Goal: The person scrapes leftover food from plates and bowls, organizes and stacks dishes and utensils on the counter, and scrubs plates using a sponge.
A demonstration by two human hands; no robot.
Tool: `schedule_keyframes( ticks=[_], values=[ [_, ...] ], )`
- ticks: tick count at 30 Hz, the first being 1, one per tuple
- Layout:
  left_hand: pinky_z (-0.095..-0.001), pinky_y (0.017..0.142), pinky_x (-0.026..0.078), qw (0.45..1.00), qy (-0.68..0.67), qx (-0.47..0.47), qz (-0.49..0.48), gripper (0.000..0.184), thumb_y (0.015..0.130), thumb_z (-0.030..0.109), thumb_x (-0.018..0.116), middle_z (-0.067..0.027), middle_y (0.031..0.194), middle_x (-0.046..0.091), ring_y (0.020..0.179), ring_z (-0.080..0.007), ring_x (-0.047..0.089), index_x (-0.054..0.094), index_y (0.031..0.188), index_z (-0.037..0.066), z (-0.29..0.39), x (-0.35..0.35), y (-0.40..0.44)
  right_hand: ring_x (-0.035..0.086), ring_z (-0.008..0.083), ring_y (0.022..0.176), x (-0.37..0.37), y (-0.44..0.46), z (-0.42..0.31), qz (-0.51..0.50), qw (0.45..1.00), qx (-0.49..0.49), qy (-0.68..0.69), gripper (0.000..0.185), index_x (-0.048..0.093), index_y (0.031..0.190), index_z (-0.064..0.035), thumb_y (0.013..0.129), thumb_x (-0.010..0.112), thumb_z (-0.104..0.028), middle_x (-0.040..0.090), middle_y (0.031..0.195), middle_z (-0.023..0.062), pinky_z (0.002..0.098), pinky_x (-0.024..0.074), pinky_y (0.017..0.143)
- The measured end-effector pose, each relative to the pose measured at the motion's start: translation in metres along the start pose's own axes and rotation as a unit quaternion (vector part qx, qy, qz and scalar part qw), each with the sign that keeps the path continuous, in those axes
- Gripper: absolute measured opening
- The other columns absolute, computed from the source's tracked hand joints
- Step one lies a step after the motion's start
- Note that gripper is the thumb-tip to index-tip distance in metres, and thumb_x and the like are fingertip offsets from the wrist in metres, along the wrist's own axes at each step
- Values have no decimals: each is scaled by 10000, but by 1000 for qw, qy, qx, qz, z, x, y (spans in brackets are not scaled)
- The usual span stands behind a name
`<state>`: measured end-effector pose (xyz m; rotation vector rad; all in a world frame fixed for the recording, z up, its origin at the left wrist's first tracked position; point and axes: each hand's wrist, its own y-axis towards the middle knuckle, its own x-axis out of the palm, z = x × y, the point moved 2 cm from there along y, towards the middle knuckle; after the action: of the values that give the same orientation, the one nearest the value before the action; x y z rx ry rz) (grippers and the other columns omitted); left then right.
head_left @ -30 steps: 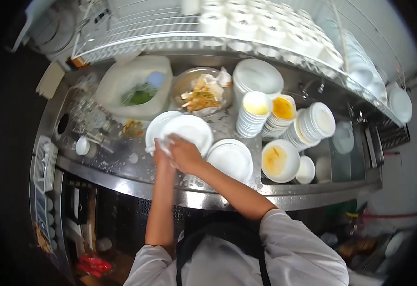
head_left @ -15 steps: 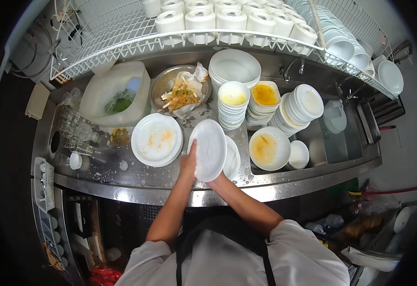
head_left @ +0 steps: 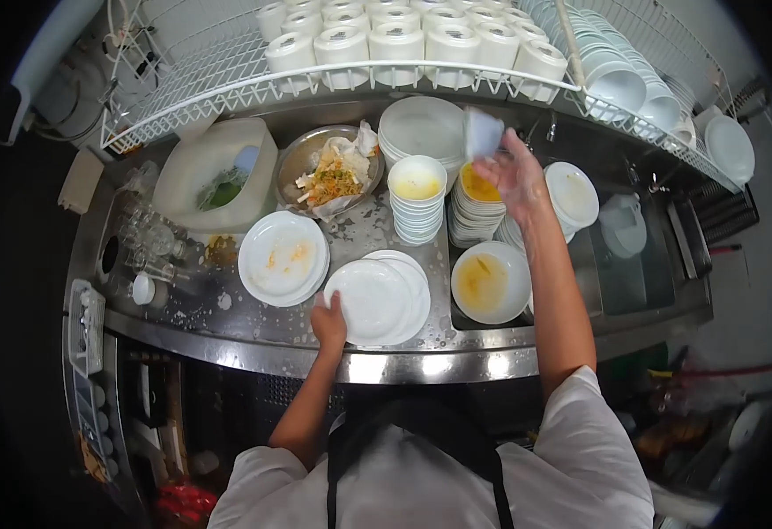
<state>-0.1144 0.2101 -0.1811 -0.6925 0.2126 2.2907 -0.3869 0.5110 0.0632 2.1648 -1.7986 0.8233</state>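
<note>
My left hand (head_left: 329, 319) grips the left rim of a white plate (head_left: 370, 301). That plate lies nearly flat, overlapping other white plates (head_left: 417, 280) on the steel counter. Raised over the stacked dishes, my right hand (head_left: 520, 178) has a blurred, pale bluish-white sponge (head_left: 484, 134) at its fingertips. Below that hand is a stack of squarish bowls (head_left: 477, 216) with yellow-orange liquid in the top one. A stack of round bowls (head_left: 417, 207) stands to its left. Food scraps mark the top of another plate pile (head_left: 282, 257), left of my left hand.
A metal bowl of food waste (head_left: 290, 163) and a plastic tub (head_left: 167, 176) stand at the back left, near several glasses (head_left: 152, 238). A soiled bowl (head_left: 492, 284) sits by the sink (head_left: 637, 298). Overhead hangs a wire rack (head_left: 201, 110) with cups and bowls.
The plate, earlier tilted up between both hands, now lies lower over the other plates. My right hand has left it and swung up and right with the sponge; my left hand still grips the rim.
</note>
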Motion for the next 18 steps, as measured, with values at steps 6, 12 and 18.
schedule_keyframes(
  ticks=[6,12,18],
  values=[
    [-470,746,517,990,133,-35,-43,598,826,533,711,-257,843,712,809,-410,699,721,1067,-14,9,19,-7,667,169,757,-55,-21,80,-77,967,-100,-222,255,688,1075,-41,920,601,-224,701,885,53,295,548,691],
    [-347,817,518,988,-37,-78,-128,481,863,342,748,-148,996,725,875,-220,667,690,1155,-36,27,42,6,646,410,1039,-111,-103,262,-114,847,112,-507,502,632,1223,0,974,588,-433,664,1122,252,449,493,906],
    [-385,939,514,880,-328,-241,-245,576,873,115,691,-156,1265,615,1107,-259,622,460,1389,5,81,63,-67,599,390,1180,-123,-120,224,20,851,-19,-524,514,557,1316,28,980,605,-357,630,1239,253,429,458,1009]
  ],
)
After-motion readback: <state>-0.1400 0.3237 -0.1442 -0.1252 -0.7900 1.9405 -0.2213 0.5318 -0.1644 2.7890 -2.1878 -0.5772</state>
